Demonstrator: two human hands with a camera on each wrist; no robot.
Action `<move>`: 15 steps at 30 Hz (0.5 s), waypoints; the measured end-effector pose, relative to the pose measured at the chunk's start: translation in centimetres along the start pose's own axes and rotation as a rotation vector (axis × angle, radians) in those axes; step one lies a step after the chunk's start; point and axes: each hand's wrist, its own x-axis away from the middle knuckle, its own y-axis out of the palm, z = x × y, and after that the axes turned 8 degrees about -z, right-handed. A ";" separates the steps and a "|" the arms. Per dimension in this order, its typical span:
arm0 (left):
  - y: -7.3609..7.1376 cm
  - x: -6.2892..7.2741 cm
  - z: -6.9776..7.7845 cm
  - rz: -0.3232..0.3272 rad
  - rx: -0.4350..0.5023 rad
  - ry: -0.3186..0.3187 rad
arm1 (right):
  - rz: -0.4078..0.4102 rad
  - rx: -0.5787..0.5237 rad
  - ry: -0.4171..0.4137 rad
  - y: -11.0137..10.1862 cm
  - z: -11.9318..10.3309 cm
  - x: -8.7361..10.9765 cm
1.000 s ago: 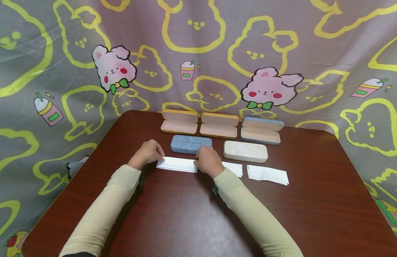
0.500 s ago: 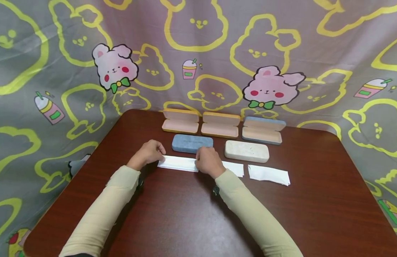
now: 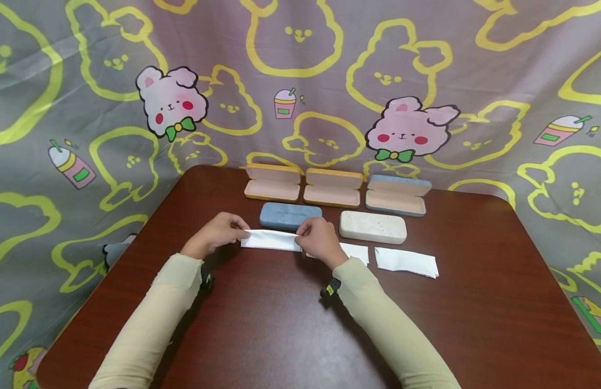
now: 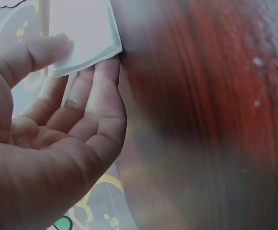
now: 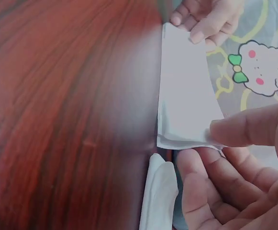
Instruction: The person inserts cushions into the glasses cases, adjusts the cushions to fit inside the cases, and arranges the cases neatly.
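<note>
A folded white cloth (image 3: 270, 241), long and narrow, is held between both hands in front of the closed blue glasses case (image 3: 283, 215). My left hand (image 3: 216, 234) pinches its left end, thumb on top and fingers underneath, as the left wrist view shows. At the other end my right hand (image 3: 323, 241) pinches it the same way. Stacked layers show along the cloth's edge in the right wrist view. A second folded white cloth (image 3: 355, 252) lies partly hidden behind the right hand, and a third folded cloth (image 3: 407, 262) lies farther right.
Two yellow glasses cases, the left one (image 3: 272, 189) and the middle one (image 3: 332, 195), stand open at the back beside an open blue glasses case (image 3: 396, 203). A closed cream glasses case (image 3: 373, 227) sits right of the closed blue one. Behind the brown table (image 3: 281, 324) hangs a patterned curtain (image 3: 324, 54).
Both hands have raised the cloth's ends and moved it slightly toward the closed blue case. The cloth lay flat on the table before. More of the second cloth's left end now shows.
</note>
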 end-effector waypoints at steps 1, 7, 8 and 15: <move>-0.1 0.0 -0.1 -0.003 0.021 0.003 | 0.005 -0.018 0.007 -0.1 0.0 0.0; -0.5 -0.3 -0.1 -0.011 0.115 0.011 | 0.010 -0.085 0.044 -0.7 -0.4 -0.2; -0.6 -0.3 0.0 -0.010 0.135 0.011 | 0.013 -0.090 0.044 -0.8 -0.6 -0.2; -1.1 -0.2 0.7 0.029 0.225 0.003 | 0.033 -0.097 0.037 -1.4 -1.4 -0.5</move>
